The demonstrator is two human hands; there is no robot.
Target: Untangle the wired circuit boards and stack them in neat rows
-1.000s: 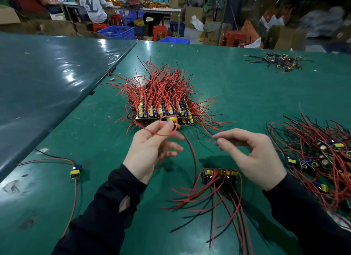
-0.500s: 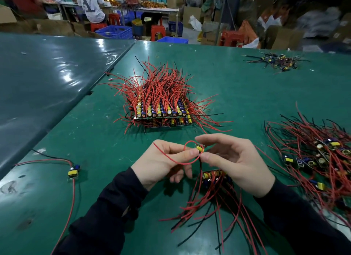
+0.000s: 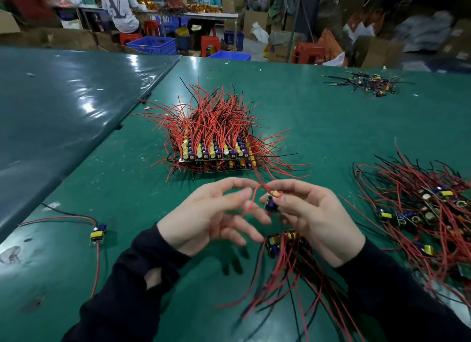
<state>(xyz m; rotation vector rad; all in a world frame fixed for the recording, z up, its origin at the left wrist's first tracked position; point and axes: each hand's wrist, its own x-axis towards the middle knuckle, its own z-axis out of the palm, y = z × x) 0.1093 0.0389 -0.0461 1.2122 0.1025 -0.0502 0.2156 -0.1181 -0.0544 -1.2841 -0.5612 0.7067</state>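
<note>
A small circuit board (image 3: 271, 201) with a yellow part is pinched in my right hand (image 3: 316, 219) above the green table (image 3: 127, 178). Its red wire (image 3: 256, 196) loops up between both hands. My left hand (image 3: 209, 214) has spread, relaxed fingers, and its thumb and forefinger touch that wire. Under my hands lies a small bunch of boards (image 3: 283, 239) with red and black wires trailing toward me. The neat stack of boards (image 3: 216, 155) stands beyond, wires sticking up. A tangled pile of boards (image 3: 420, 209) lies at the right.
One loose board (image 3: 98, 233) with long red wires lies at the left. A smaller heap of wired parts (image 3: 367, 82) sits at the far right. A dark table (image 3: 63, 107) adjoins on the left. People, red stools and blue crates fill the background.
The board passed from my left hand to my right hand. My left fingers have spread out and the wire loop now stands between the hands. Both hands rose slightly toward the stack.
</note>
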